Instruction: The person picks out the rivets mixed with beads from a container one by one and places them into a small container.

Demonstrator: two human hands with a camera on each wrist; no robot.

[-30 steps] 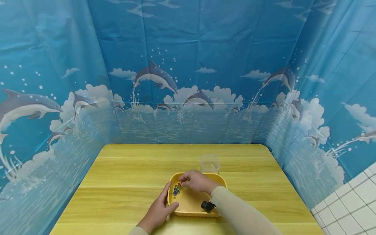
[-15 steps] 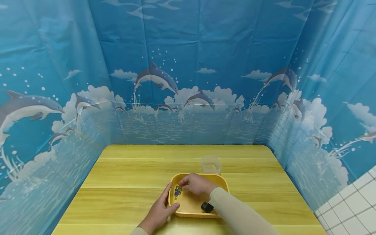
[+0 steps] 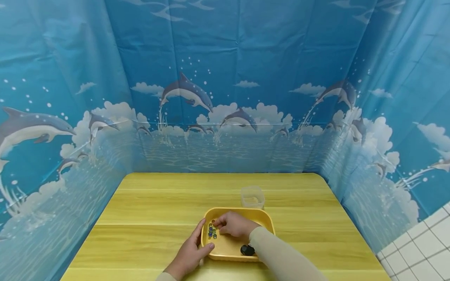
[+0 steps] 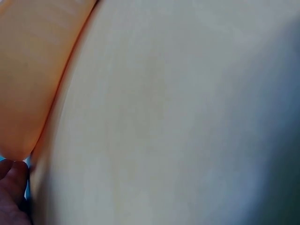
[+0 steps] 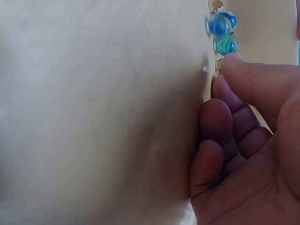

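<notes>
My left hand (image 3: 191,249) holds the near left corner of a yellow plastic basin (image 3: 239,257), fingers along its outer left wall and thumb over the front rim. In the left wrist view a fingertip (image 4: 15,176) meets the basin's edge (image 4: 18,140). Inside, several coloured glass marbles (image 3: 212,231) lie clustered at the left end. My right hand (image 3: 235,225) reaches in beside them with curled fingers. In the right wrist view its thumb tip is close to a blue-green marble (image 5: 227,45) and a small clear one; whether a marble is pinched is unclear.
A clear plastic container (image 3: 252,197) stands just behind the basin on the yellow wood-grain table (image 3: 151,218). A black wrist camera (image 3: 247,250) hangs under my right wrist, low inside the basin. A dolphin-print curtain (image 3: 225,148) surrounds the table's back and sides.
The right fingers have shifted slightly within the basin, and the marbles beside them have spread a little, one to the right. My left hand keeps its hold on the basin.
</notes>
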